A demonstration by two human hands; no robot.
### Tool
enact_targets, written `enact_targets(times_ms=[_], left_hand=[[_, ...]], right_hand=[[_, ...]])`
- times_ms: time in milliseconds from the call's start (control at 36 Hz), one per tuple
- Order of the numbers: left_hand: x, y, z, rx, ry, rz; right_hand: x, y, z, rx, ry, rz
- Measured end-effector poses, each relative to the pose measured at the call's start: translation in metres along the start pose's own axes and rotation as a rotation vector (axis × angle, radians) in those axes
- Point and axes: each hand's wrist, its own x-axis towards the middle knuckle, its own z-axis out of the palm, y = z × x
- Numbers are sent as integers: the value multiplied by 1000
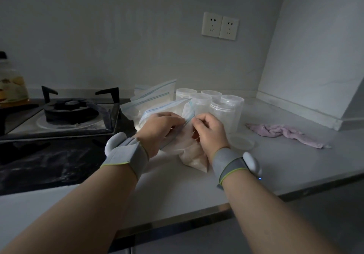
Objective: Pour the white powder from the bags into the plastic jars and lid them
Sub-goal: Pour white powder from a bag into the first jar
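A clear zip bag of white powder (194,158) lies on the pale counter in front of me. My left hand (157,127) and my right hand (209,130) both pinch its blue-striped top edge, one on each side of the opening. More zip bags (151,98) are piled just behind. Several clear plastic jars (226,111) stand in a cluster behind my right hand; the nearest one has no lid on. A round clear lid (243,142) lies flat on the counter to the right of my right hand.
A gas stove (65,113) with black pan supports sits at the left, with an oil bottle (11,84) behind it. A crumpled pink cloth (285,133) lies at the right. Double wall sockets (219,26) hang above. The counter's front edge (197,222) runs below my forearms.
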Motion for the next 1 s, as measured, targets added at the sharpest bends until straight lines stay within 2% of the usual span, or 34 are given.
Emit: enact_targets(times_ms=[222, 583, 889, 944, 1000], left_hand=[[0, 0, -1, -65, 3, -22], [1, 3, -5, 51, -8, -23], [4, 0, -11, -91, 16, -119], [5, 0, -12, -44, 51, -81], [7, 0, -14, 139, 164, 17]], right_hand=[[0, 1, 1, -30, -24, -11], [0, 2, 2, -58, -33, -21], [1, -1, 0, -20, -12, -3], [1, 0, 1, -27, -4, 8], [2, 0, 2, -30, 17, 11]])
